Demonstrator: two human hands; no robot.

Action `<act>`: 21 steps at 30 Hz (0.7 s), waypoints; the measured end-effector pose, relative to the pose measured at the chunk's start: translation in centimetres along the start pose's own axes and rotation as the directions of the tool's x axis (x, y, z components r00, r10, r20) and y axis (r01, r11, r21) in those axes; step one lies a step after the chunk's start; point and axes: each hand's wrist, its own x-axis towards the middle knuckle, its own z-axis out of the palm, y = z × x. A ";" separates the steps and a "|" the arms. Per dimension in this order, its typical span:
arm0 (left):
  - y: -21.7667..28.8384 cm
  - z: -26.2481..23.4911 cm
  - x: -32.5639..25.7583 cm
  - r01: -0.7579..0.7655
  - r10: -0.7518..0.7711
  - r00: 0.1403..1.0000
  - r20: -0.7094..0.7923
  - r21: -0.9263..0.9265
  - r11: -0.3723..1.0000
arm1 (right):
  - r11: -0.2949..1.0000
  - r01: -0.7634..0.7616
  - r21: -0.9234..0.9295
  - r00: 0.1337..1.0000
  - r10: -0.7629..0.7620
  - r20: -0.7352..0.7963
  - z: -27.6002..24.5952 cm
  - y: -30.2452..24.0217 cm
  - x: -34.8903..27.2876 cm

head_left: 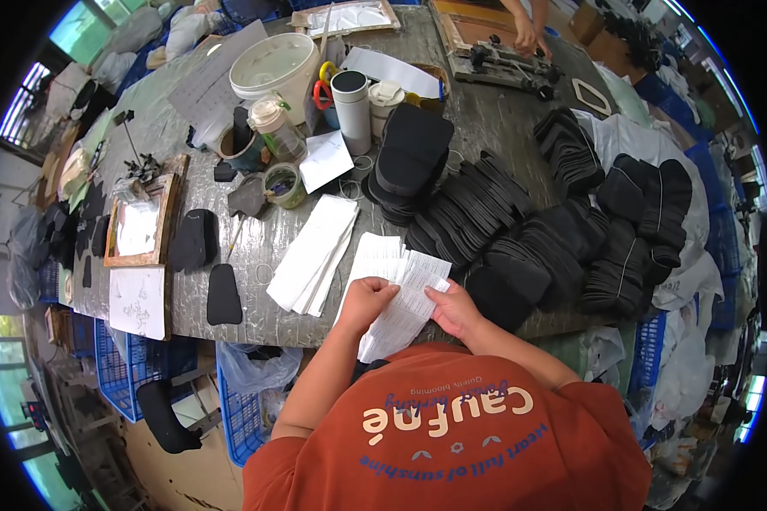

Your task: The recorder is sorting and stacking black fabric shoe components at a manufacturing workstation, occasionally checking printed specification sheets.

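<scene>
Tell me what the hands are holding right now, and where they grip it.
Both hands hold a stack of white paper slips: left hand at its left edge, right hand at its right edge.

Both bare forearms rise from the orange-sleeved shoulders at the lower edge and angle inward, toward twelve o'clock, meeting just below the picture's centre. The left hand [368, 300] sits at about eleven o'clock from the chest, wrist bent, knuckles up, fingers curled down and pinched closed with the thumb tucked beneath. The right hand [453, 308] lies just beside it, toward three o'clock, palm turned partly upward, fingers curled loosely and thumb pressing in toward the left hand. The left forearm runs long and nearly straight from seven o'clock; the right forearm is shorter in view, coming in from five o'clock, elbow bent
</scene>
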 end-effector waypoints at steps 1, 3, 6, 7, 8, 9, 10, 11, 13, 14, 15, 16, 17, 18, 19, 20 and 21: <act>0.0 -0.2 0.0 0.035 -0.035 0.999 -0.002 -0.065 0.997 | 1.000 -0.001 0.000 1.000 0.001 0.001 0.2 0.0 -0.1; 0.2 -0.4 0.0 0.042 -0.042 0.999 -0.004 -0.062 0.997 | 1.000 0.006 -0.004 1.000 -0.006 0.016 0.4 -0.1 -0.3; 0.8 -0.8 -0.2 0.043 -0.044 0.999 -0.006 -0.056 0.997 | 1.000 0.014 0.007 1.000 -0.014 0.011 0.2 0.0 0.0; 0.9 -0.9 -0.2 0.039 -0.039 0.999 -0.007 -0.055 0.998 | 1.000 0.015 0.007 1.000 -0.015 0.010 0.1 0.1 0.1; 0.7 -0.9 0.1 0.038 -0.039 0.999 -0.005 -0.054 0.998 | 1.000 0.023 0.010 0.999 -0.023 -0.024 -0.1 0.1 0.2; 0.3 -1.2 0.6 0.028 -0.030 0.996 -0.079 -0.031 0.999 | 1.000 0.028 0.010 0.998 -0.028 -0.055 -0.2 0.2 0.3; 0.0 -1.4 1.0 0.020 -0.020 0.988 -0.151 -0.006 1.000 | 1.000 0.027 0.009 0.998 -0.026 -0.053 -0.3 0.2 0.3; -0.3 -1.7 1.5 0.019 -0.020 0.988 -0.153 -0.007 1.000 | 0.999 0.026 0.022 0.997 -0.024 -0.074 -0.4 0.2 0.3; -0.6 -2.4 2.5 -0.067 0.093 0.966 -0.239 0.116 0.991 | 0.999 0.024 0.033 0.995 -0.020 -0.093 -0.5 0.3 0.2; -1.0 -2.8 3.0 -0.094 0.143 0.957 -0.251 0.199 0.976 | 0.999 0.017 0.037 0.997 -0.014 -0.078 -0.5 0.3 0.2; -2.0 -3.1 3.6 -0.094 0.143 0.957 -0.254 0.198 0.976 | 0.999 0.010 0.041 0.998 -0.007 -0.063 -0.4 0.4 0.3; -2.7 -3.5 3.9 -0.212 0.431 0.852 -0.298 0.557 0.803 | 0.999 0.009 0.038 0.998 -0.007 -0.060 -0.4 0.5 0.3; -3.5 -3.7 4.1 -0.225 0.685 0.695 -0.219 0.838 0.497 | 1.000 -0.002 0.027 0.999 0.003 -0.051 -0.2 0.7 0.3; -3.1 -3.3 3.9 -0.237 0.686 0.697 -0.209 0.836 0.495 | 1.000 -0.001 0.022 0.998 0.002 -0.055 -0.5 0.6 0.4; -2.2 -2.9 3.1 -0.264 0.666 0.717 -0.203 0.806 0.529 | 1.000 0.004 0.027 0.998 -0.002 -0.062 -0.6 0.5 0.4; -1.5 -2.6 2.5 -0.287 0.646 0.738 -0.196 0.775 0.563 | 1.000 0.006 0.028 0.998 -0.005 -0.060 -0.8 0.4 0.4; -1.3 -2.3 1.8 -0.284 0.645 0.738 -0.199 0.775 0.564 | 1.000 0.000 0.024 0.999 0.001 -0.048 -0.6 0.5 0.3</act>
